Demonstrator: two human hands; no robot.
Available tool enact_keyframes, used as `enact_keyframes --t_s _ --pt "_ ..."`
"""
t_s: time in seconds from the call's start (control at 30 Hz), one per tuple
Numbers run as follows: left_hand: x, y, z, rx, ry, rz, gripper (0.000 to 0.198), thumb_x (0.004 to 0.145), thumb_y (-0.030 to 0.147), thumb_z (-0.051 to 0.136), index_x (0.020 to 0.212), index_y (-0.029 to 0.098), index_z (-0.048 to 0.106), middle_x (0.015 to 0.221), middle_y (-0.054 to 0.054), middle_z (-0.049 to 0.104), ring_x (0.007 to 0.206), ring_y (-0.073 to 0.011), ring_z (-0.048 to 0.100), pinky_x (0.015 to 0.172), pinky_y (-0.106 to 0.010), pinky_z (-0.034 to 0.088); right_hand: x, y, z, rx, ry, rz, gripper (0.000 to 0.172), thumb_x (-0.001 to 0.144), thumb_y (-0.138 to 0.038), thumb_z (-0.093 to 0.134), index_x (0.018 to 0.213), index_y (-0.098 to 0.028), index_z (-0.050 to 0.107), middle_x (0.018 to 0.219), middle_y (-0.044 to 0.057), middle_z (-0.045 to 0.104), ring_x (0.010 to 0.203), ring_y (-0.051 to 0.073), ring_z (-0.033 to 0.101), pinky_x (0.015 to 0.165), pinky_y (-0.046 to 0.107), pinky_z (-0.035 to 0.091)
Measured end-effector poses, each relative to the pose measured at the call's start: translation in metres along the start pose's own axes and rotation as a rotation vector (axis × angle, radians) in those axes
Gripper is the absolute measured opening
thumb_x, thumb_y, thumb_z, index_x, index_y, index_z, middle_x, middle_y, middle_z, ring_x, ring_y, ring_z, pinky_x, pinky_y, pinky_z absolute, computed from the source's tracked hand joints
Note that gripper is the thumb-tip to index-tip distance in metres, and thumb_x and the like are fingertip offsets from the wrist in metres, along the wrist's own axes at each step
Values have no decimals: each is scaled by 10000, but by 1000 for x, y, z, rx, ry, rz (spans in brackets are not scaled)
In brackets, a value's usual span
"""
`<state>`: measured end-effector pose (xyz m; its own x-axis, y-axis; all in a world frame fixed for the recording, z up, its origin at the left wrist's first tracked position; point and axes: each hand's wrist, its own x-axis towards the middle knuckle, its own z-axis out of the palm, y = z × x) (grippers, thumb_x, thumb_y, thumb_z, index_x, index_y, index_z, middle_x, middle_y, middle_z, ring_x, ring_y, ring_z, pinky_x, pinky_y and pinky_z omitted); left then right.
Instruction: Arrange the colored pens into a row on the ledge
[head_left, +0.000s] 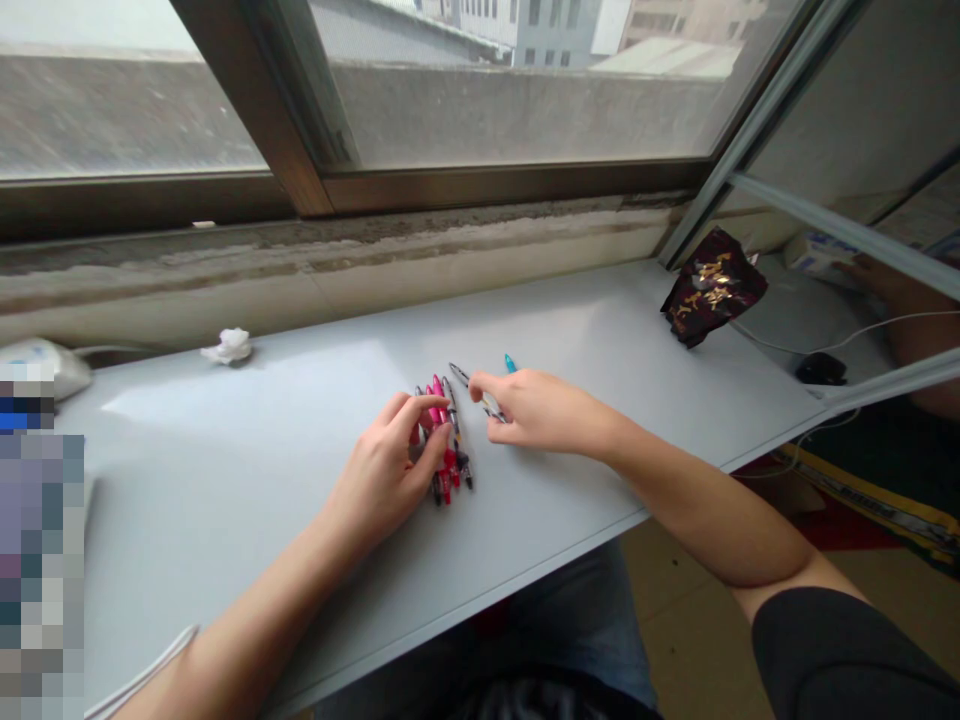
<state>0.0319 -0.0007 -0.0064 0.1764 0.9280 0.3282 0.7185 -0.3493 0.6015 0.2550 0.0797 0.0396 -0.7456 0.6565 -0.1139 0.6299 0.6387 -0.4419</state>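
Several pens lie side by side in a row on the light grey table, pink pens point(439, 385) in the middle and dark pens at the outer sides. My left hand point(382, 455) curls over this row, thumb and index finger resting on the pens and hiding part of them. Just to the right, my right hand point(536, 410) pinches a dark pen point(458, 374), which slants with one end pointing away to the left. Beyond the right knuckles lies a turquoise pen point(511, 363), partly covered by that hand.
A crumpled white tissue point(229, 346) lies near the wall at the left. On the right stands a dark, shiny packet point(712, 287) beside a metal frame point(780, 215). A white cable point(862, 330) and a black object point(822, 368) are past it. A window spans the back.
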Motion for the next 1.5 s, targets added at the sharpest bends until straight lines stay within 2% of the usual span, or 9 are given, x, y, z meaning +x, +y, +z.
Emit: enact_keyframes --t_s 0.23,0.43,0.63,0.8,0.87,1.0,1.07,1.23,1.5 --pt "1 -6 0 26 16 -21 263 1050 289 613 1302 211 621 1000 -21 634 713 -122 621 630 -260 532 -2 12 -13 444 177 58 209 909 -209 646 1111 -169 609 707 -60 577 617 121 573 625 257 422" --pt "-1 -10 -2 57 88 24 483 1087 385 596 1526 226 473 1111 -59 651 885 -185 638 864 -387 599 -5 13 -19 923 -15 -119 187 933 -282 722 1037 -165 620 665 -85 580 490 90 610 481 216 469" --pt "4 -11 -7 135 171 88 261 1108 391 553 1290 226 640 1263 -129 586 1169 -286 625 953 -456 581 -6 15 -23 1073 -99 -143 212 927 -281 770 1030 -153 637 718 -69 607 499 83 626 466 206 490" --pt "6 -12 -18 373 131 292 86 1104 298 572 1102 233 628 991 -82 711 953 -286 624 876 -446 490 -3 14 -24 1031 -66 -118 116 958 -218 704 1018 -150 632 790 -44 617 552 71 583 530 218 509" --pt "7 -12 -21 459 135 360 93 1118 284 546 1089 233 618 887 -59 705 864 -275 621 864 -441 456 -1 13 -23 958 -38 -68 61 992 -193 647 1026 -143 656 714 -63 554 531 66 500 508 207 435" --pt "8 -10 -22 538 133 425 136 1137 304 503 1109 233 615 859 -51 707 807 -272 630 833 -424 436 6 16 -18 798 -152 -16 405 1098 -429 568 887 -115 712 551 -85 399 510 72 330 515 225 303" --pt "6 -8 -19 595 107 417 210 1152 316 447 1052 218 603 831 -62 693 789 -283 632 822 -427 440 8 18 -15 781 -121 -38 457 1078 -500 598 853 -115 699 535 -104 334 503 69 286 515 233 266" --pt "0 -6 -10 670 -12 376 382 1175 311 302 857 240 503 687 -35 586 635 -257 565 751 -402 440 6 24 -17 616 -61 -195 361 1047 -453 659 935 -116 724 628 -52 507 584 89 431 584 241 333" --pt "9 -15 -15 375 -115 324 362 1163 382 294 830 278 390 643 9 540 582 -239 512 704 -381 434 8 30 -15 400 135 -400 246 1054 -327 691 1140 -118 788 884 49 763 780 137 658 736 251 466"
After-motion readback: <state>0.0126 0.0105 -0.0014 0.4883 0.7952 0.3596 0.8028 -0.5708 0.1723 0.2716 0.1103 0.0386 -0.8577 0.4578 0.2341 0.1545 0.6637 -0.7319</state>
